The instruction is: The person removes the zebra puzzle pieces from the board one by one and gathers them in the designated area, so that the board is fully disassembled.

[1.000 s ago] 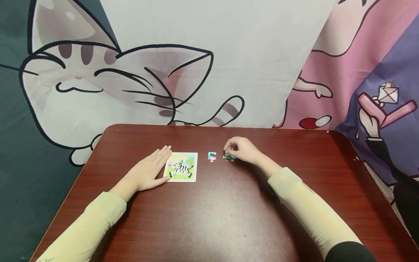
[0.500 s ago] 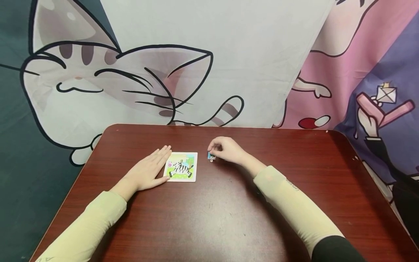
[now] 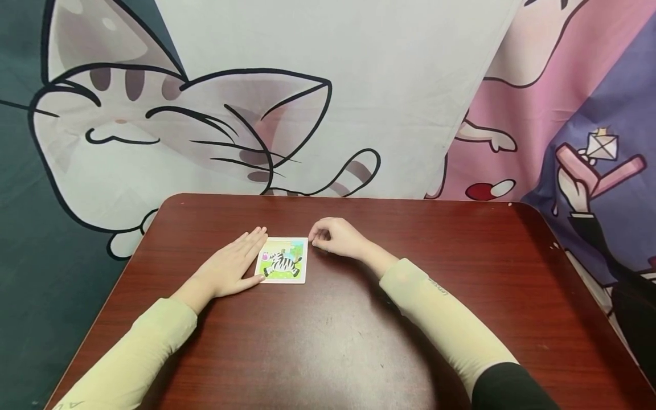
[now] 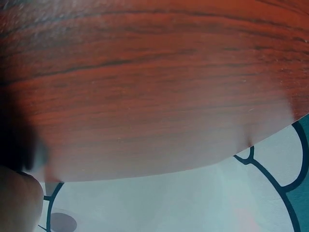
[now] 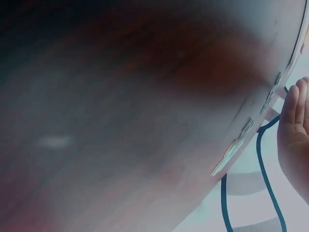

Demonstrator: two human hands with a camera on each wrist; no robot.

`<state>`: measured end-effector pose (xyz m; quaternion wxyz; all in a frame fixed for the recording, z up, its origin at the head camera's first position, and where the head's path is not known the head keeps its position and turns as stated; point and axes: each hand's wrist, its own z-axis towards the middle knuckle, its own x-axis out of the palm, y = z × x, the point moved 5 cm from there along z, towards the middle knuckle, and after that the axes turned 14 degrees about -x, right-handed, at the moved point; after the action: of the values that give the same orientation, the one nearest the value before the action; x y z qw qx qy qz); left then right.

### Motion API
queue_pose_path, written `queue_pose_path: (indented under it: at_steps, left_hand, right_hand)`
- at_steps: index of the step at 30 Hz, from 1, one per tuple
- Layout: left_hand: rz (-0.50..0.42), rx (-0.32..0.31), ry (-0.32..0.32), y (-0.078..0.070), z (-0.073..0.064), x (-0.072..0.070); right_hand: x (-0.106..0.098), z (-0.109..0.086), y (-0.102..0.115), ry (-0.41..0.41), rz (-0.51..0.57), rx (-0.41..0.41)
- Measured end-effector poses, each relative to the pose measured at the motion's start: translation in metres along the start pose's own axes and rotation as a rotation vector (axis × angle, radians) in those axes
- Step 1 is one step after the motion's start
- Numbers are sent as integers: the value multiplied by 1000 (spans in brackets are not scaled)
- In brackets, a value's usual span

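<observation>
My left hand (image 3: 225, 272) lies flat on the table, its spread fingers and thumb touching the left side of a square zebra picture card (image 3: 282, 261) with a white border. My right hand (image 3: 338, 236) is bent beside the card's upper right edge, thumb and index finger drawn together. Its curled fingers hold the small jigsaw pieces, which the hand hides in the head view. In the right wrist view a hand (image 5: 294, 140) shows with fingers side by side, near thin jagged-edged shapes (image 5: 234, 150) seen almost edge-on. A blurred bit of hand (image 4: 17, 203) fills the left wrist view's lower left corner.
The brown wood-grain table (image 3: 359, 330) has rounded far corners. Right behind it hangs a backdrop (image 3: 359, 114) printed with a cartoon cat, with a pink and purple part at the right. Dark cloth (image 3: 635, 324) shows beside the table's right edge.
My right hand has moved left toward the card. The two jigsaw pieces once visible right of the card have gone from sight one after the other as the hand passed. My left hand stays put.
</observation>
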<state>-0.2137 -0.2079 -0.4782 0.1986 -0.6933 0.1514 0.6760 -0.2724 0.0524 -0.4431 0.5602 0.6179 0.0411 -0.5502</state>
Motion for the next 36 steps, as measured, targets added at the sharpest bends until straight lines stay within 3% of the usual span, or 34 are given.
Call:
queue_pose_path:
  at_steps: [18,36]
  left_hand:
    - [2,-8,13,1,0,2]
    - [-6,-20,18,1,1,2]
  right_hand:
    - [22,24,8,93,14,-39]
    - [28,37,6,115,-11,-62]
